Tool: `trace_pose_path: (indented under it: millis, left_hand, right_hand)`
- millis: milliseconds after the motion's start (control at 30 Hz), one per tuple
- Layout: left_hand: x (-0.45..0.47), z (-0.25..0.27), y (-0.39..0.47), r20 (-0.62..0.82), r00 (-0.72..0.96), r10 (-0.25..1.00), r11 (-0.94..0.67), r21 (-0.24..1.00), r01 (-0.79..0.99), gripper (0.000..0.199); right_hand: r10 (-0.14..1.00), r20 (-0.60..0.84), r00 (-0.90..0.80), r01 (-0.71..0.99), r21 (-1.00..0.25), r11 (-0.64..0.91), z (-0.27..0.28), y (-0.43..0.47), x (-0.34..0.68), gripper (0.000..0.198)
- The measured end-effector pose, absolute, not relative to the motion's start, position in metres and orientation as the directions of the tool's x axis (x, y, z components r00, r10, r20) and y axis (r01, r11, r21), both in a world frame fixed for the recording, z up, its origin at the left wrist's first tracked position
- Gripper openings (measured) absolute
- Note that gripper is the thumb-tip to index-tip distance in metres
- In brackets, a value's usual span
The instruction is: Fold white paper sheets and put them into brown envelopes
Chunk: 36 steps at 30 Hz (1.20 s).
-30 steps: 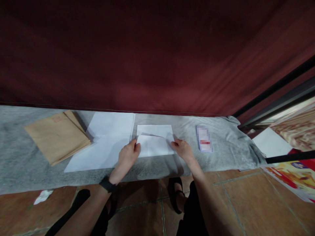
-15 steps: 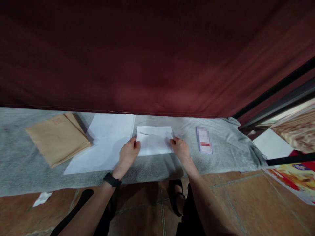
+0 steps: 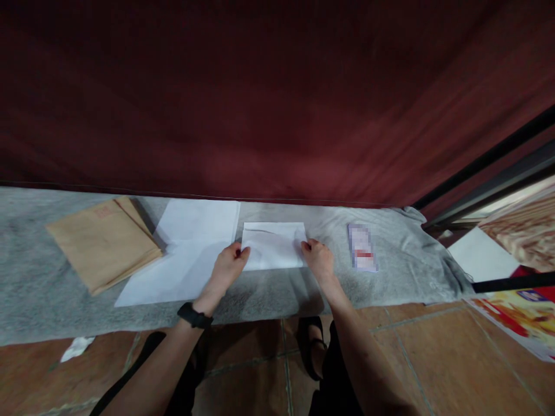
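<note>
Flat brown paper envelopes (image 3: 104, 242) on soft grey cloth (image 3: 403, 260), big white paper sheets (image 3: 191, 254) beside them, my far-off left hand (image 3: 229, 266) pinching a small folded white paper (image 3: 275, 249), that paper over the cloth between my hands, my right hand (image 3: 319, 261) pinching its right edge

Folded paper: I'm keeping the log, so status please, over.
Left hand, right hand: pinching opposite sides. Folded paper: upper layer short of far edge. White sheets close on left, not covering it.
</note>
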<state>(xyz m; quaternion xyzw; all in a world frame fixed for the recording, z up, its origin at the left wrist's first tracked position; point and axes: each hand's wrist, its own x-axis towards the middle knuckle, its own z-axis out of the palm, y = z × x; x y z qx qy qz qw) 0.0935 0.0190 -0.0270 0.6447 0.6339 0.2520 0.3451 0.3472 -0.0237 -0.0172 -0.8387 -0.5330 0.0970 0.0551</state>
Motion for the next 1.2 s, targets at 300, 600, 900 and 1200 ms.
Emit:
trace_pose_path:
  millis: [300,600,900,1200]
  left_hand:
    - [0.104,-0.023,0.031,-0.124,0.012,0.992,0.075,0.675,0.734,0.026]
    - [0.113,-0.019,0.037,-0.132,-0.039,0.990,0.105,0.539,0.836,0.030]
    - [0.121,-0.019,0.041,-0.120,-0.089,0.989,0.138,0.507,0.851,0.031]
    - [0.123,-0.015,0.043,-0.137,-0.091,0.986,0.148,0.496,0.855,0.031]
  right_hand:
    - [0.880,-0.063,0.471,0.855,-0.212,-0.473,-0.019,-0.015,0.345,0.039]
    - [0.867,-0.126,0.482,0.834,-0.236,-0.499,-0.014,-0.007,0.349,0.039]
    - [0.857,-0.063,0.512,0.835,-0.201,-0.513,-0.018,-0.007,0.341,0.037]
    - [0.872,0.009,0.490,0.854,-0.206,-0.478,-0.021,-0.008,0.334,0.036]
